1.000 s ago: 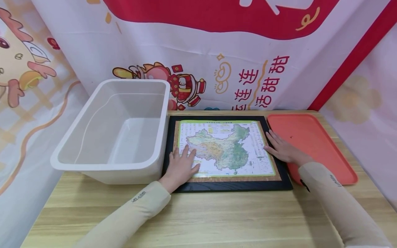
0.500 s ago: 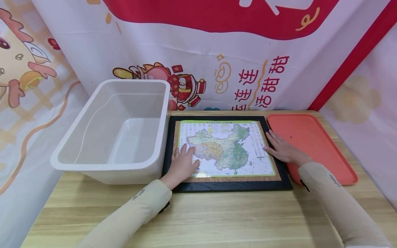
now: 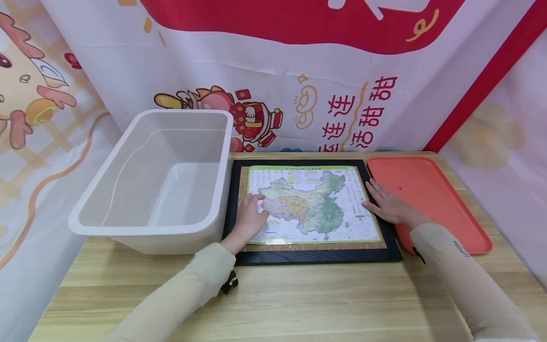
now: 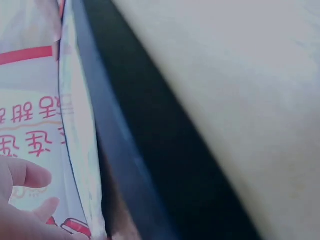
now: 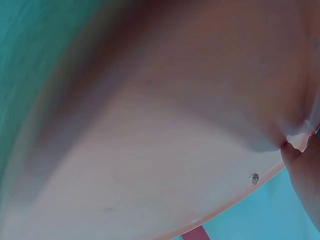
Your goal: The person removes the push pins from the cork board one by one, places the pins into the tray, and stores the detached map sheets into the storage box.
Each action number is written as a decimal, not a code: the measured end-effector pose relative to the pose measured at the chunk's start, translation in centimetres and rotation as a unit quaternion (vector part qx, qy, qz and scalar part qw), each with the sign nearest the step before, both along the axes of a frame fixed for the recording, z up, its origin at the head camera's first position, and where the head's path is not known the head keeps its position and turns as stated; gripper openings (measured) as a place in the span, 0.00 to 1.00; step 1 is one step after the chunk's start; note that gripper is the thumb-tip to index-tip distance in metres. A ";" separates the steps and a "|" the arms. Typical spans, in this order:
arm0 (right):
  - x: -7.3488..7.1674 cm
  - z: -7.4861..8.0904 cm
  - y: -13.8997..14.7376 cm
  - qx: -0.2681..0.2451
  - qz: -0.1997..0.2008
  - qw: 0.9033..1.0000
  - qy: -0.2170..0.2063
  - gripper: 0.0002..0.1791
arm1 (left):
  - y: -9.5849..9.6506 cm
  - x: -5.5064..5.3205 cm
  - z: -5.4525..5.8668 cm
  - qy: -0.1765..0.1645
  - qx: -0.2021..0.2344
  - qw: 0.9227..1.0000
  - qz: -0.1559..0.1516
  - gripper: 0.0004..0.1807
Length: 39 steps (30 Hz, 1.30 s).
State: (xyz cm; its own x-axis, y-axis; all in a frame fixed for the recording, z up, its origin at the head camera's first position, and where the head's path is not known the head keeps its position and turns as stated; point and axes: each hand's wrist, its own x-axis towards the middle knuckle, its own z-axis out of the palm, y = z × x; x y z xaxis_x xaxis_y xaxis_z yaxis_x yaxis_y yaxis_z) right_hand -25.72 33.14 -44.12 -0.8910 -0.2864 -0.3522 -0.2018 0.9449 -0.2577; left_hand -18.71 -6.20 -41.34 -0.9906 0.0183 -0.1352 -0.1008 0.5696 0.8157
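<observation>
A laminated map (image 3: 303, 202) lies on a cork board (image 3: 312, 247) with a black frame (image 3: 320, 257). Over the map's left part is my left hand (image 3: 249, 219), its thumb and index finger curved with a gap between them. In the left wrist view those fingers (image 4: 35, 175) also stand apart, and nothing shows between them. My right hand (image 3: 391, 206) rests with straight fingers across the frame's right side, fingertips at the map's edge. In the right wrist view, part of that hand (image 5: 302, 167) appears at the right edge.
To the left stands a deep white bin (image 3: 147, 230). A red tray (image 3: 431, 204) lies to the right, partly under my right forearm. On it is a small thumbtack (image 5: 254, 178). Printed cloth (image 3: 278, 61) hangs behind the wooden table (image 3: 299, 299).
My left hand's fingers have gone from spread on the map to curved, and the hand has shifted slightly left. The map sits slightly further right on the board. My right hand has stayed put.
</observation>
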 end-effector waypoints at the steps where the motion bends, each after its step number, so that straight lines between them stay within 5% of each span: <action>1: 0.0 0.0 0.0 -0.001 0.001 1.000 0.000 0.51 | -0.1 -0.1 0.1 -0.002 0.011 1.000 0.004 0.24; 14: 0.0 -0.1 -0.1 -0.006 0.006 1.000 0.009 0.50 | -1.2 -0.9 3.2 -0.054 0.022 0.998 0.028 0.36; 24: 0.1 0.0 0.1 -0.009 0.011 1.000 0.012 0.49 | -0.6 -0.5 4.7 0.023 0.061 0.998 0.022 0.40; 32: 0.1 -0.2 0.1 -0.003 0.013 1.000 0.015 0.50 | -0.1 -0.3 5.4 0.075 0.106 0.991 0.034 0.28; 39: 0.0 -0.2 0.1 -0.001 0.013 1.000 0.013 0.50 | 0.3 -0.1 6.4 0.070 0.119 0.990 0.028 0.26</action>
State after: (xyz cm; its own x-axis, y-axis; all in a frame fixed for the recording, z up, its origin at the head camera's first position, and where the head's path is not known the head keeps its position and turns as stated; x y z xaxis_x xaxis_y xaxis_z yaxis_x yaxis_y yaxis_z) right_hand -25.70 33.25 -44.36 -0.8922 -0.3101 -0.3282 -0.2328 0.9387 -0.2543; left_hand -18.85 -5.90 -34.95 -0.9998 -0.0215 0.0052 -0.0028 0.3560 0.9345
